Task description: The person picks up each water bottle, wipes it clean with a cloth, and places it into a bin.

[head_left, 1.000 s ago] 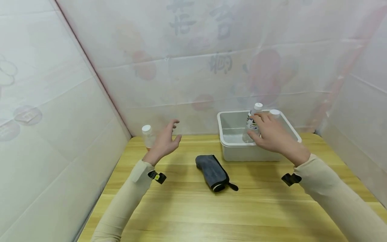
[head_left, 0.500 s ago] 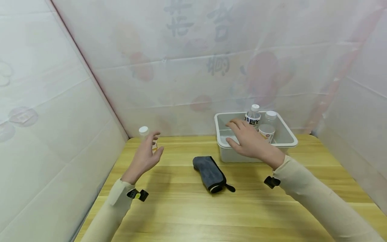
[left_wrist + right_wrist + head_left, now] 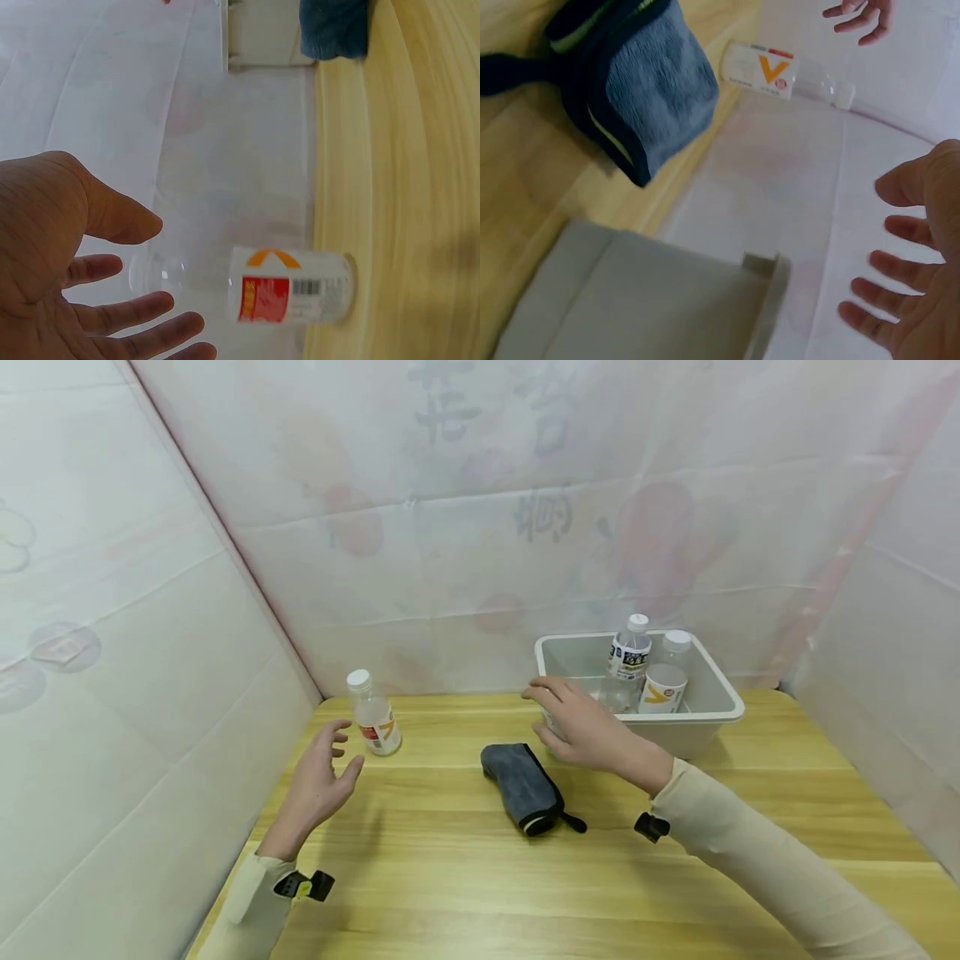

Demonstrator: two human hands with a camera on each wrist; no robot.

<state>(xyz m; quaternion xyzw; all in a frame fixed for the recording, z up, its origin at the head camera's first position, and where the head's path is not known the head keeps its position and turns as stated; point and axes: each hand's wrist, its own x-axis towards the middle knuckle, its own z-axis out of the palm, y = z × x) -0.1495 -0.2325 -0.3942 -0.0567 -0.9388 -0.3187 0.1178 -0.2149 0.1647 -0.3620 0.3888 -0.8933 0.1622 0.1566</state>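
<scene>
A small clear bottle (image 3: 374, 715) with a white cap and an orange-and-red label stands on the wooden table (image 3: 480, 877) at the back left; it also shows in the left wrist view as the bottle (image 3: 289, 285) and in the right wrist view as the bottle (image 3: 780, 71). My left hand (image 3: 318, 781) hovers just in front of it, fingers spread, holding nothing. My right hand (image 3: 581, 727) hangs open at the front left corner of a white plastic tub (image 3: 705, 731), above a folded grey cloth (image 3: 521, 787). Two bottles (image 3: 628, 656) stand inside the tub.
White sheeting walls close in the table on the left, back and right. The tub (image 3: 630, 300) sits at the back right. The grey cloth (image 3: 641, 90) with dark trim lies mid-table.
My right hand let go of a bottle in the tub and drew back left to the tub's corner. My left hand pulled back toward me, uncovering the small bottle.
</scene>
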